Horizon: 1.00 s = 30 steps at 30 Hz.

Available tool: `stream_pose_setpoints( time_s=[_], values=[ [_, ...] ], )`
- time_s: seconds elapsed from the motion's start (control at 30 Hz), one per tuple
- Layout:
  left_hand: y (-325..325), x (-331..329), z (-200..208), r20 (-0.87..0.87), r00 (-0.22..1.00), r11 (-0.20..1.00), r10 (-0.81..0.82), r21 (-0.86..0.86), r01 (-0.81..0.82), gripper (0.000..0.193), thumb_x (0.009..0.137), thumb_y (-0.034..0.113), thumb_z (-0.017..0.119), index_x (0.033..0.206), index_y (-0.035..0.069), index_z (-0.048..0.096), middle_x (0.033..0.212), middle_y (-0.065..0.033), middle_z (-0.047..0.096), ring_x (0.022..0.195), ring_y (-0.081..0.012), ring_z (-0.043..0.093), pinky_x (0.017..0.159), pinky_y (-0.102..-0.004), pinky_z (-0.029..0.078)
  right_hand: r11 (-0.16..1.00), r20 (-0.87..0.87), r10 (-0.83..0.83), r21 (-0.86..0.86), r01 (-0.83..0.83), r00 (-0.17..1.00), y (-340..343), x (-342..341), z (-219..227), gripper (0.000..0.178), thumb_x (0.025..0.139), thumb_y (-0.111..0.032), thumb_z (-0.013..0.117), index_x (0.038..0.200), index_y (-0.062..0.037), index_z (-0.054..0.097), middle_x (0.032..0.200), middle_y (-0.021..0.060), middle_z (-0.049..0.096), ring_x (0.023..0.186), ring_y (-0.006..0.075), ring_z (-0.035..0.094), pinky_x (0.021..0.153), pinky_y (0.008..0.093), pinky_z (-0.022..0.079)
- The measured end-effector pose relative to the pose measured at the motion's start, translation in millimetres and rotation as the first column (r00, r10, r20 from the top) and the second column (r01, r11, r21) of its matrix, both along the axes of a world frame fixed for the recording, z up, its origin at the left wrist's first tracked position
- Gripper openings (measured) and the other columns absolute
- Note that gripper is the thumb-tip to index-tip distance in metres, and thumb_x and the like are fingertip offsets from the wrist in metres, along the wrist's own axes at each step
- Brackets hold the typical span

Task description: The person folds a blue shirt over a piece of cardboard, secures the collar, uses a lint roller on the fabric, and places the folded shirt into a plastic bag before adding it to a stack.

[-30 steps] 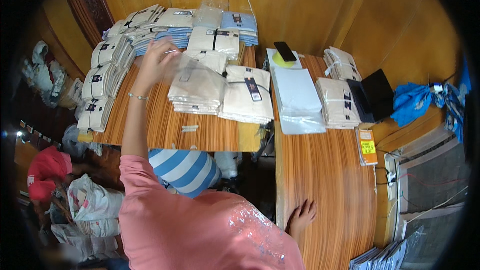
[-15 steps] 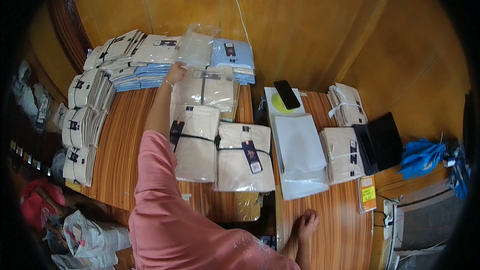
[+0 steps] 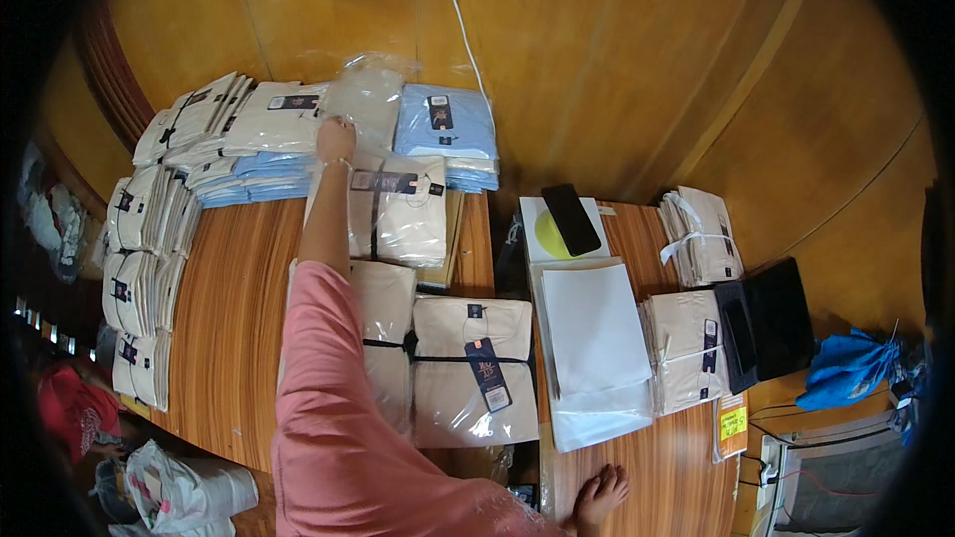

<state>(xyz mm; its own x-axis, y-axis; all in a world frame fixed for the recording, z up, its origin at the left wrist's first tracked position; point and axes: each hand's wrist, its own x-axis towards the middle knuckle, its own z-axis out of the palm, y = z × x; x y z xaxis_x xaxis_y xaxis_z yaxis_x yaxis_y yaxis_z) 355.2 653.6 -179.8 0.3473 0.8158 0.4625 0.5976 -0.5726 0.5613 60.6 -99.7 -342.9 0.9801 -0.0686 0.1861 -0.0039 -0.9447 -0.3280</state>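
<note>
My left hand reaches far forward, its fingers closed at the edge of a clear plastic bag near the wall. Just below it lies a bagged cream folded garment with a dark band and a dark tag. Nearer to me are two more bagged cream garments: one partly hidden by my pink sleeve, the other with a dark hang tag. My right hand rests on the wooden table at the lower right, fingers apart and holding nothing, beside a pile of white sheets.
Stacks of cream garments line the left edge; a blue bagged garment tops a pile at the back. On the right are a black phone, tied cream bundles and a dark open device. A gap separates the two tables.
The whole view has shifted. My left hand stays by the clear plastic bag, and the garment below it now shows more plainly. My right hand remains on the table.
</note>
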Motion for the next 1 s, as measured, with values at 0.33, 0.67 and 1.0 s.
stream_pose_setpoints(
  time_s=[0.33, 0.67, 1.0],
  values=[
    [12, 27, 14, 0.041, 0.977, 0.978, -0.21, 0.024, 0.209, 0.037, 0.078, 0.029, 0.06, 0.099, -0.001, 0.061, 0.094, -0.0232, 0.064, 0.091, -0.0393, 0.061, 0.079, -0.044, 0.05, 0.984, 0.045, 0.008, -0.179, 0.0, 0.999, 5, -2, 10, 0.032, 0.09, -0.028, 0.05, 0.117, -0.0143, 0.057, 0.126, 0.0142, 0.05, 0.11, 0.0362, 0.047, 0.09, 0.05, 0.036],
    [-14, 50, -34, -0.312, 0.804, 0.85, -0.507, -0.028, 0.526, 0.07, 0.08, 0.037, 0.061, 0.137, 0.007, 0.034, 0.13, -0.0256, 0.045, 0.119, -0.0361, 0.046, 0.098, -0.0546, 0.033, 0.966, 0.164, 0.076, -0.257, -0.032, 0.984, 6, 4, 9, 0.029, 0.089, -0.027, 0.052, 0.11, -0.0096, 0.06, 0.117, 0.0167, 0.056, 0.099, 0.0378, 0.053, 0.078, 0.0503, 0.042],
    [13, 62, -39, -0.253, 0.651, 0.693, -0.716, -0.371, 0.618, 0.067, 0.088, 0.042, 0.049, 0.142, 0.008, 0.028, 0.145, -0.0229, 0.026, 0.135, -0.042, 0.019, 0.107, -0.0548, 0.02, 0.991, 0.112, 0.049, -0.126, -0.035, 0.992, 6, 5, 8, 0.031, 0.087, -0.028, 0.052, 0.112, -0.0104, 0.06, 0.121, 0.0168, 0.053, 0.104, 0.0378, 0.05, 0.082, 0.0523, 0.038]
  ],
)
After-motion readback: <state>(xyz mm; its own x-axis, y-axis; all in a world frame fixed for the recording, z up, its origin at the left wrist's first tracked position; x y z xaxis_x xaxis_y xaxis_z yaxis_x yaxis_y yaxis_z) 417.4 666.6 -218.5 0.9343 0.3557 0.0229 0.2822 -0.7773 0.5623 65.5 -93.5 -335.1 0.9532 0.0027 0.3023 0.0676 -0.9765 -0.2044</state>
